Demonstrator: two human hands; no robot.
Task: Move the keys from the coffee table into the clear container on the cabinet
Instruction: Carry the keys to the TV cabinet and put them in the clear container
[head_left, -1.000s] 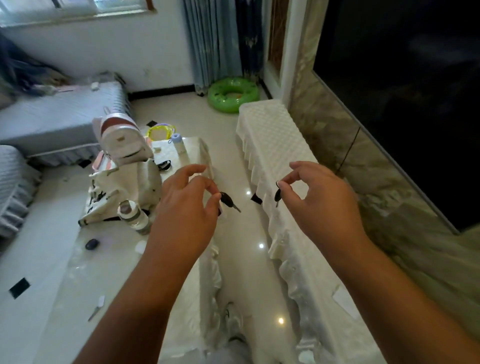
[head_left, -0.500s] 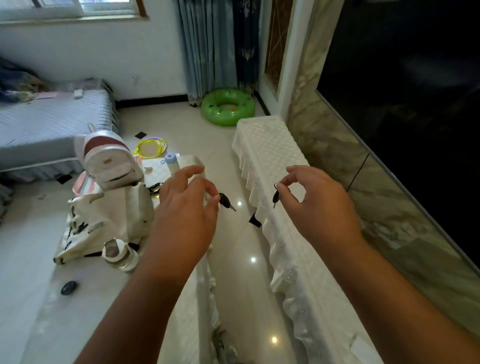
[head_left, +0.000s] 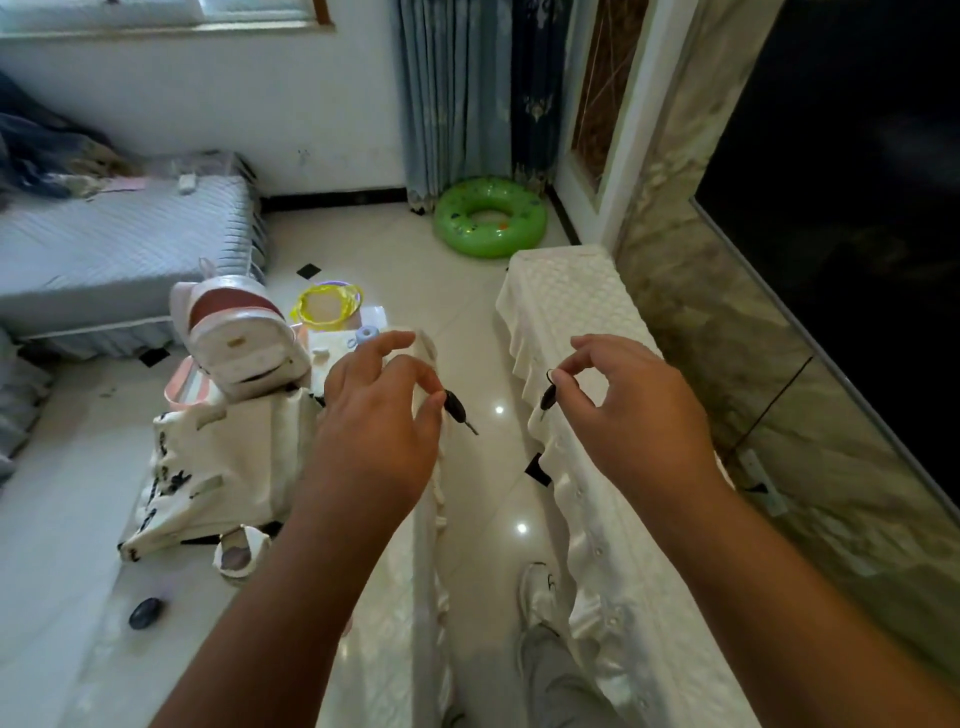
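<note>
LIVING ROOM: A person stands in the gap between a low coffee-table surface (head_left: 176, 660) and a cloth-draped cabinet (head_left: 571, 296), both arms raised and a key in each hand. The left hand (head_left: 374, 421) has its grip closed to a pinch. Thumb and forefinger nip the black plastic head of a small key (head_left: 456, 408), whose short silver blade juts down and to the right above the glossy tiled floor (head_left: 467, 322). The other fingers fan loosely above it.

The right hand (head_left: 628, 415) holds a second key (head_left: 547, 398) in the same way, grip narrowed to thumb and forefinger on a dark oval head. Its thin blade hangs almost straight down at the cabinet's near edge. The two keys are close together in the air and do not touch.

On the surface at left, a white backpack (head_left: 244, 343) with a reddish-brown panel leans on a cream tote bag (head_left: 223, 467) printed in black. A roll of tape (head_left: 236, 556) lies at the bag's foot, with a dark oval object (head_left: 146, 613) nearer the viewer. A yellow basket (head_left: 328, 305) sits beyond the backpack. A green swim ring (head_left: 491, 215) lies on the floor by blue curtains (head_left: 452, 93), a grey quilted bed (head_left: 119, 244) runs along the left wall, and a white shoe (head_left: 537, 592) shows below the hands
</note>
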